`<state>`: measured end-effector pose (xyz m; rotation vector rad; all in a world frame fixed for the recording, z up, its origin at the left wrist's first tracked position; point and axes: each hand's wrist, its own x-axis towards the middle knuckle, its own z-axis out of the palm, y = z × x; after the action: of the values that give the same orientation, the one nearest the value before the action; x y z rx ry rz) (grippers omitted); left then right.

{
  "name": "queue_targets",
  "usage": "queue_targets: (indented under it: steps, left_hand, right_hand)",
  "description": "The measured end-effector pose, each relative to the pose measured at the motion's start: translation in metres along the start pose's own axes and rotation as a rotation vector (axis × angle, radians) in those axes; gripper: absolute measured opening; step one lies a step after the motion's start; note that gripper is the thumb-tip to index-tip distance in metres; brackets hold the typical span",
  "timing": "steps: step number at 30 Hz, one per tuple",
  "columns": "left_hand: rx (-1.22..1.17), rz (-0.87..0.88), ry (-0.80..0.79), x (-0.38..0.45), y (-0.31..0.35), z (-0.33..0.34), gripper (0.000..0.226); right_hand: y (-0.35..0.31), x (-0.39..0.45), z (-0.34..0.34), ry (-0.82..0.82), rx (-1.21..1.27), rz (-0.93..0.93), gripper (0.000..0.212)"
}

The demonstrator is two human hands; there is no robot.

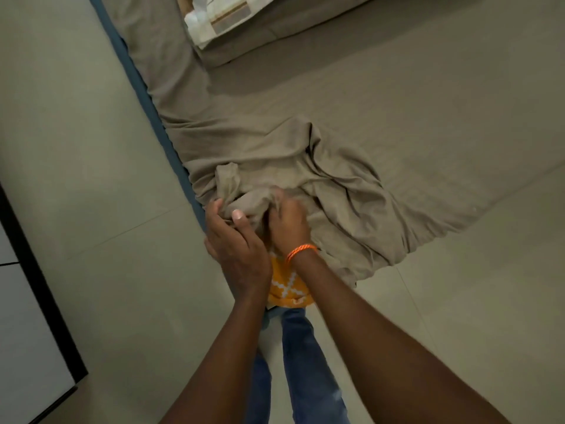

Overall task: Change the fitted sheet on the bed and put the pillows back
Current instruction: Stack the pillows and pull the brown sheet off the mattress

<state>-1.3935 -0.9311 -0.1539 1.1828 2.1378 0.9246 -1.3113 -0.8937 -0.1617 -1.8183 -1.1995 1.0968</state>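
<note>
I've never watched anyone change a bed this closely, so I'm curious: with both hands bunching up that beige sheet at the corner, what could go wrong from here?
1. The left hand and right hand grip only a small wad of the beige sheet; it may slip free.
2. The striped pillow seems to lie on cloth of the same colour; a hard pull could drag it.
3. Loose sheet trails near the floor, where feet could catch it.
</note>
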Motion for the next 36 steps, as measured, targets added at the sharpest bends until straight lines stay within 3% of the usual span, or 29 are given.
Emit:
queue_targets:
  steps: [4,5,6,7,9,11,16,19,21,24,26,30,33,36]
  left_hand:
    - [-0.062,0.126,-0.122,0.001,0.024,0.016,0.041]
    - [-0.034,0.183,-0.157,0.000,0.028,0.021,0.036]
    - [0.010,0.245,-0.193,-0.003,0.032,0.029,0.032]
    - [0.052,0.303,-0.236,-0.006,0.034,0.037,0.031]
    - [0.091,0.384,-0.318,-0.013,0.039,0.056,0.039]
    - [0.139,0.430,-0.386,-0.020,0.043,0.072,0.047]
    - [0.359,0.485,-0.448,-0.030,0.053,0.099,0.060]
    - [0.424,0.416,-0.404,-0.025,0.061,0.110,0.039]
    - [0.377,0.373,-0.404,-0.019,0.069,0.113,0.018]
    - [0.285,0.394,-0.372,-0.013,0.103,0.112,0.019]
    - [0.299,0.452,-0.331,-0.005,0.132,0.115,0.023]
    - [0.151,0.559,-0.326,-0.004,0.196,0.131,0.043]
    - [0.004,0.673,-0.503,-0.010,0.210,0.142,0.029]
    - [0.087,0.672,-0.805,-0.010,0.196,0.149,0.029]
  right_hand:
    - [0.018,0.058,-0.130,0.607,0.905,0.449,0.048]
    - [0.035,0.065,-0.163,0.771,0.975,0.497,0.048]
    - [0.055,0.066,-0.190,0.910,0.832,0.547,0.043]
    - [0.069,0.060,-0.207,0.931,0.621,0.611,0.040]
    - [0.096,0.055,-0.215,0.831,0.354,0.597,0.041]
    - [0.102,0.047,-0.205,0.749,0.276,0.552,0.042]
    - [0.093,0.042,-0.192,0.820,0.421,0.434,0.059]
    - [0.090,0.036,-0.186,0.660,0.364,0.415,0.080]
    - [0.096,0.033,-0.189,0.551,0.325,0.400,0.083]
    - [0.103,0.039,-0.204,0.516,0.353,0.458,0.049]
    - [0.107,0.045,-0.212,0.588,0.315,0.465,0.027]
    - [0.105,0.044,-0.216,0.745,0.363,0.543,0.026]
    - [0.095,0.039,-0.216,0.766,0.571,0.548,0.024]
    - [0.107,0.021,-0.206,0.720,0.942,0.832,0.036]
